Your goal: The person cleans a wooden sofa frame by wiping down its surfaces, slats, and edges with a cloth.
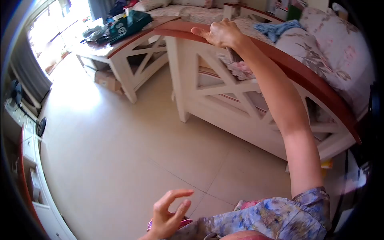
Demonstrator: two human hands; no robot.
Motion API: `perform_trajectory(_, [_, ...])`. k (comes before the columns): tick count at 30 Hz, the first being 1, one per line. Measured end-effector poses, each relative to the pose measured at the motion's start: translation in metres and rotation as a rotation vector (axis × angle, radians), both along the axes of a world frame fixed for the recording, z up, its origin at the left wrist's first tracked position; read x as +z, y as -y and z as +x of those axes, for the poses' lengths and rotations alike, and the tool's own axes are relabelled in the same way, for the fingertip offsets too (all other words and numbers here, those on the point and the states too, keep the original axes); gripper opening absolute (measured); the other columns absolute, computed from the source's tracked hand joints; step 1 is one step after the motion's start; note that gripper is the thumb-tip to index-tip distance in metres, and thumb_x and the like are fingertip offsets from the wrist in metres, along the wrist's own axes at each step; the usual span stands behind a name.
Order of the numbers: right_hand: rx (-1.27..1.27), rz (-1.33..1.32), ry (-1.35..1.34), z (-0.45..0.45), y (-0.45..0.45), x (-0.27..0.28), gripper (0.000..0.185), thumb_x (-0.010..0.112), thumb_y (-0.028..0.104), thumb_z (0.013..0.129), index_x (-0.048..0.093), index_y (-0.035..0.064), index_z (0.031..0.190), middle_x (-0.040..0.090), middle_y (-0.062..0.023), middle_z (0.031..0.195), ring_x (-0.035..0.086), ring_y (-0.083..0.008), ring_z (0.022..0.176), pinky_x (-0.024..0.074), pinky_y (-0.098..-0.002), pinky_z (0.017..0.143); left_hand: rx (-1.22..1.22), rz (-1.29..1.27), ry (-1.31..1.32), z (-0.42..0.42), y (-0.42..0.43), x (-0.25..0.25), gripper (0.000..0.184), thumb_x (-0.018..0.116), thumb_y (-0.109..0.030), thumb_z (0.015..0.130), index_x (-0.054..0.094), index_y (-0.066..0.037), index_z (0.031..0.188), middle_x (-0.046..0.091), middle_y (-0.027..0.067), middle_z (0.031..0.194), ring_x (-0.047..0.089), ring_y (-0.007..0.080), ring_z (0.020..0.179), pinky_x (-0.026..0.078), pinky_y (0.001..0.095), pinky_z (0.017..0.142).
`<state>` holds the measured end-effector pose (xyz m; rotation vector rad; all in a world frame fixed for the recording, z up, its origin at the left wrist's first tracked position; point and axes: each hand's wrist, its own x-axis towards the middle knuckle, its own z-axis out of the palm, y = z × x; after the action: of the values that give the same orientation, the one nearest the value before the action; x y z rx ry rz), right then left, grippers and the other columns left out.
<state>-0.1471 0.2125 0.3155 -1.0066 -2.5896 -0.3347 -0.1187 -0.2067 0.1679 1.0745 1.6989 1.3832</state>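
My right hand (224, 34) is at the red-brown top rail (180, 30) of a white wooden sofa arm with crossed slats. Its fingers are curled closed and the thumb points left. A small brownish thing (234, 55) shows below the hand, on the inner side of the rail; most of it is hidden, so I cannot make it out. Low in the view, my left hand (168, 216) hangs over the floor, fingers curved, with a gap between thumb and forefinger and nothing between them.
A white table (124, 74) with a brown top holds a dark green bag (130, 26); a cardboard box (108, 81) sits beneath. Floral cushions (334, 52) and a blue cloth (278, 29) lie on the sofa. A white cabinet (46, 212) runs along the left edge.
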Motion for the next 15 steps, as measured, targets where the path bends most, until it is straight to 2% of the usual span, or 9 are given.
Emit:
perform_trajectory(2, [-0.02,-0.003,0.014,-0.035,-0.001,0.001,0.1,0.019,0.085,0.073,0.068,-0.0029,0.073,0.065,-0.0233,0.079,0.059,-0.0371,0.101,0.0449,-0.0436,0.09,0.111,-0.135,0.432,0.019,0.012,0.016,0.027,0.058,-0.02,0.09,0.06,-0.006,0.113,0.062,0.0077,0.11,0.058,0.0132,0.094,0.043,0.0224,0.084])
perform_trajectory(3, [-0.077,-0.079,0.162,-0.053,0.002,0.008,0.091,0.022,0.079,0.079,0.061,0.0047,0.113,0.06,-0.0175,0.115,0.055,-0.0335,0.111,0.0448,-0.0445,0.093,0.122,-0.123,0.452,0.023,0.012,0.018,0.027,0.058,-0.019,0.09,0.06,-0.004,0.113,0.062,0.008,0.109,0.057,0.0139,0.096,0.043,0.0242,0.085])
perform_trajectory(4, [-0.044,-0.082,0.159,-0.069,0.0,0.01,0.091,0.022,0.079,0.079,0.061,0.0047,0.113,0.06,-0.0175,0.115,0.055,-0.0335,0.111,0.0448,-0.0445,0.093,0.135,-0.108,0.47,0.027,0.011,0.018,0.028,0.058,-0.019,0.09,0.059,-0.002,0.112,0.062,0.0083,0.108,0.057,0.0145,0.098,0.044,0.0259,0.085])
perform_trajectory(6, [0.011,-0.073,0.124,-0.097,-0.004,0.008,0.102,0.02,0.084,0.073,0.068,-0.0055,0.082,0.066,-0.0196,0.094,0.058,-0.0331,0.105,0.0446,-0.0401,0.091,0.178,0.021,0.464,0.032,0.009,0.002,0.027,0.057,-0.018,0.09,0.059,0.001,0.11,0.063,0.009,0.106,0.056,0.0151,0.099,0.044,0.0277,0.086])
perform_trajectory(9, [0.061,0.073,0.051,-0.128,-0.011,0.0,0.09,0.035,0.077,0.077,0.067,-0.0067,0.085,0.065,-0.019,0.096,0.059,-0.0301,0.103,0.0456,-0.0379,0.089,0.151,-0.068,0.657,0.029,0.009,-0.011,0.026,0.057,-0.018,0.09,0.06,0.001,0.108,0.063,0.0099,0.105,0.057,0.0165,0.1,0.043,0.0292,0.089])
perform_trajectory(11, [0.135,0.01,0.161,-0.136,-0.006,0.01,0.067,0.047,0.064,0.082,0.06,0.0087,0.117,0.052,-0.0156,0.127,0.041,-0.029,0.125,0.0372,-0.0392,0.101,0.174,-0.096,0.629,0.024,0.006,-0.021,0.026,0.057,-0.018,0.091,0.06,0.0,0.109,0.063,0.0099,0.105,0.056,0.0164,0.1,0.043,0.0295,0.09])
perform_trajectory(12, [0.15,-0.002,0.162,-0.139,-0.008,0.013,0.067,0.047,0.064,0.082,0.06,0.0087,0.117,0.052,-0.0156,0.127,0.041,-0.029,0.125,0.0372,-0.0392,0.101,0.175,-0.12,0.605,0.022,0.004,-0.026,0.026,0.057,-0.019,0.091,0.06,0.0,0.109,0.063,0.0098,0.105,0.056,0.0164,0.1,0.043,0.0297,0.091])
perform_trajectory(14, [0.441,-0.252,0.092,-0.146,-0.031,0.015,0.036,0.063,0.033,0.079,0.067,0.006,0.103,0.056,-0.0156,0.122,0.043,-0.0281,0.125,0.0365,-0.0356,0.102,0.158,-0.134,0.689,0.017,-0.003,-0.036,0.026,0.056,-0.017,0.092,0.059,0.002,0.11,0.062,0.0105,0.106,0.057,0.0167,0.102,0.043,0.0293,0.092])
perform_trajectory(15, [0.53,-0.335,0.085,-0.145,-0.034,0.014,0.035,0.063,0.032,0.078,0.067,0.006,0.101,0.057,-0.0149,0.118,0.044,-0.0271,0.12,0.037,-0.035,0.098,0.123,-0.141,0.771,0.016,-0.006,-0.039,0.026,0.054,-0.015,0.092,0.058,0.003,0.11,0.062,0.0112,0.107,0.057,0.017,0.104,0.043,0.0288,0.092])
